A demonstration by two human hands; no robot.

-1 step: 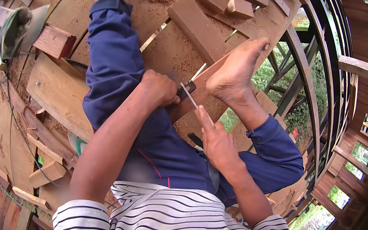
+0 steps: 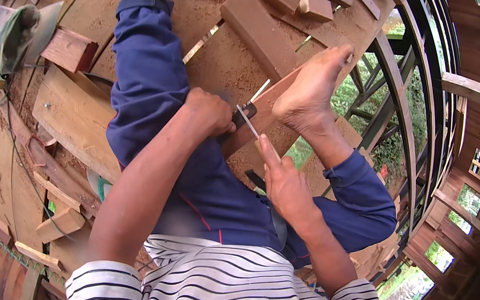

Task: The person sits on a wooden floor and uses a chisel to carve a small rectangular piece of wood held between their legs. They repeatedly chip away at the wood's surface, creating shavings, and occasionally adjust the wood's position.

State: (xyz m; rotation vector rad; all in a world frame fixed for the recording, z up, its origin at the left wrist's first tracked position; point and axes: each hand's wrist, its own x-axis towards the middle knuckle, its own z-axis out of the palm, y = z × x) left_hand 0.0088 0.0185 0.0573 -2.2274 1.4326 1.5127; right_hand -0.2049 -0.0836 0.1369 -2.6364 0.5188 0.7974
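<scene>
My right hand (image 2: pixel 289 186) is closed round the light wooden handle of a slim metal file (image 2: pixel 247 121), its index finger stretched along the handle. The file's blade lies across the end of a dark metal piece (image 2: pixel 248 111), which looks like a tool blade. My left hand (image 2: pixel 209 112) grips that piece by its other end; most of it is hidden under the fingers. Beneath it, a reddish wooden board (image 2: pixel 273 103) runs slantwise from my left thigh to under my bare right foot (image 2: pixel 311 86).
A thick brown plank (image 2: pixel 256 32) and several cut wood blocks (image 2: pixel 315 7) lie ahead. To the left are a cap (image 2: pixel 19 40), a reddish timber (image 2: pixel 70 49), a pale board (image 2: pixel 71 122) and a cable. At right the platform edge drops off beside dark beams (image 2: pixel 395 89).
The view has shifted slightly. My right hand and the file sit a touch nearer and further right; both hands keep their grips.
</scene>
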